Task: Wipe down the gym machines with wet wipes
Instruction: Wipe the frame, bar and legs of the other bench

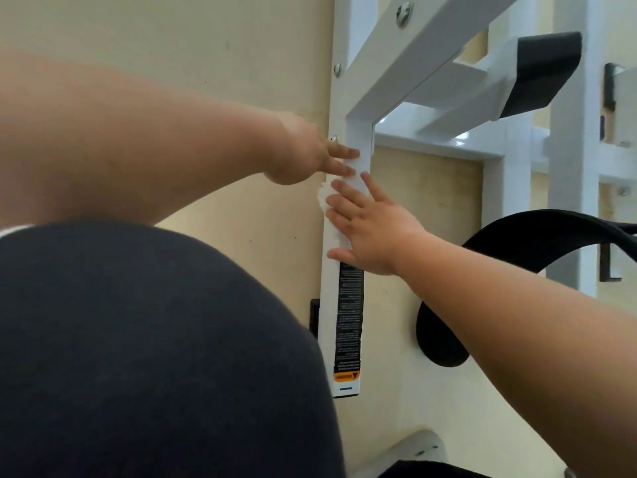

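A white metal machine frame (360, 132) runs down the middle of the head view, with a black warning label (350, 319) on its lower part. My right hand (368, 229) lies flat with spread fingers, pressing a crumpled white wet wipe (325, 198) against the frame just above the label. My left hand (310, 157) rests its fingertips on the frame directly above the wipe, holding nothing.
A cream wall (172, 46) lies behind and left of the frame. Black pads (544, 74) and a curved black strap (551, 232) sit to the right. A dark-clothed body part (138, 357) fills the lower left. More white bars (568, 167) stand at right.
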Demonstrator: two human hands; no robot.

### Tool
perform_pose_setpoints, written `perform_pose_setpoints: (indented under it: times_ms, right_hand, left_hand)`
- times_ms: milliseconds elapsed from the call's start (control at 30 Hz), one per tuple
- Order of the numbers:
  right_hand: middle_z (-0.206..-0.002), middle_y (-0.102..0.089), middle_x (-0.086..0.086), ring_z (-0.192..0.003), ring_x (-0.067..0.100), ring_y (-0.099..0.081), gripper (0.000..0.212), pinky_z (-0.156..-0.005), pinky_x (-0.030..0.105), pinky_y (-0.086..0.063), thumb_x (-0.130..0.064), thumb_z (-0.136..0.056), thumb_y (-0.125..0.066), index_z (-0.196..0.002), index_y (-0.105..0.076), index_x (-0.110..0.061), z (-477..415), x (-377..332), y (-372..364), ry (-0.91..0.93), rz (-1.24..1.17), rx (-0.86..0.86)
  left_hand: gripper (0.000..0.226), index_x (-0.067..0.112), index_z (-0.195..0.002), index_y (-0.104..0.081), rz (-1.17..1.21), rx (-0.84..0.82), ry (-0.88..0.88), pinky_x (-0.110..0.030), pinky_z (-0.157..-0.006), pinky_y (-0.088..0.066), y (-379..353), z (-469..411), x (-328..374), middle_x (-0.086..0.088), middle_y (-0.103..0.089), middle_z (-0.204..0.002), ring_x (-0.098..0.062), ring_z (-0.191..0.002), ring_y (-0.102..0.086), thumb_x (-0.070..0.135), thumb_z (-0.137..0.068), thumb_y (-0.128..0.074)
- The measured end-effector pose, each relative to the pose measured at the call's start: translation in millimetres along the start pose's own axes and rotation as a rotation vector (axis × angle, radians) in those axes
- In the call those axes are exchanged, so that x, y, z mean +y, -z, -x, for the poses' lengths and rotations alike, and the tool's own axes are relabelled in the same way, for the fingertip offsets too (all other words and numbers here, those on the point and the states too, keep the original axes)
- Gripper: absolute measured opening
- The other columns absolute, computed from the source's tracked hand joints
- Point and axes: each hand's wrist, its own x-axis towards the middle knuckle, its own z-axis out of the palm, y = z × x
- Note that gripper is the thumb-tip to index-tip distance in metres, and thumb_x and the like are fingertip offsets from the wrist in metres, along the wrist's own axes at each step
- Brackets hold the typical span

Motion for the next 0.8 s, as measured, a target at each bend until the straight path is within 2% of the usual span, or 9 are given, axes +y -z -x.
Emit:
perform_pose_setpoints:
  times_ms: [100,233,400,500,567,667,800]
  right_hand:
    - [-0.172,-0.009,0.005,-0.156,0.027,0.019,0.085,-0.121,0.058,0.020,-0.070,-0.100,-0.009,-0.163,-0.016,-0.013,24,-36,-26,0.102,-0.071,0.031]
    - [-0.162,-0.038,0.008,-0.159,0.028,-0.003,0.082,-0.122,0.055,0.017,-0.070,-0.101,-0.025,-0.155,-0.041,-0.011,65,-82,-65,0.294,-0.180,0.098]
    - [-0.164,-0.035,0.005,-0.159,0.026,-0.006,0.076,-0.121,0.057,0.018,-0.068,-0.102,-0.023,-0.157,-0.040,-0.018,77,-80,-71,0.439,-0.115,0.008]
    - [-0.164,-0.035,0.004,-0.158,0.026,-0.013,0.075,-0.120,0.060,0.015,-0.068,-0.101,-0.019,-0.154,-0.045,-0.022,49,-50,-51,0.341,-0.062,0.070]
    - [-0.169,-0.023,0.003,-0.159,0.026,-0.001,0.075,-0.120,0.063,0.015,-0.068,-0.102,-0.014,-0.159,-0.033,-0.023,25,-25,-32,0.214,-0.018,0.061]
    - [-0.172,-0.007,0.001,-0.158,0.025,0.011,0.081,-0.120,0.065,0.015,-0.068,-0.099,-0.001,-0.163,-0.015,-0.022,-9,14,2,0.039,0.115,-0.003]
    - [-0.172,-0.011,0.003,-0.158,0.025,0.010,0.085,-0.121,0.063,0.013,-0.070,-0.098,-0.002,-0.163,-0.019,-0.018,-30,37,21,-0.085,0.106,0.021]
  left_hand:
    - [0.105,0.055,-0.152,0.018,0.044,0.029,0.003,-0.043,-0.094,-0.052,-8,0,1,0.031,0.031,-0.156,-0.027,-0.139,-0.041,-0.009,-0.080,-0.025]
    - [0.106,0.055,-0.150,0.020,0.094,0.102,-0.016,-0.043,-0.097,-0.050,-19,1,-3,0.027,0.031,-0.158,-0.027,-0.135,-0.042,-0.010,-0.078,-0.023]
    - [0.107,0.055,-0.151,0.019,0.142,0.148,0.003,-0.043,-0.097,-0.049,-20,0,-3,0.024,0.031,-0.159,-0.026,-0.130,-0.044,-0.010,-0.080,-0.026]
    - [0.106,0.054,-0.151,0.019,0.183,0.158,0.057,-0.044,-0.085,-0.055,-16,-2,-13,0.029,0.029,-0.158,-0.028,-0.127,-0.048,-0.010,-0.080,-0.028]
    - [0.105,0.054,-0.152,0.016,0.179,0.148,0.071,-0.043,-0.078,-0.057,-8,-2,-21,0.031,0.026,-0.158,-0.028,-0.128,-0.049,-0.009,-0.081,-0.028]
    - [0.102,0.054,-0.154,0.013,0.097,0.119,0.059,-0.036,-0.080,-0.053,2,-2,-28,0.032,0.022,-0.159,-0.026,-0.133,-0.046,-0.008,-0.083,-0.027]
    - [0.102,0.052,-0.155,0.009,0.064,0.080,0.075,-0.033,-0.071,-0.049,7,1,-35,0.035,0.019,-0.159,-0.026,-0.128,-0.050,-0.009,-0.082,-0.027]
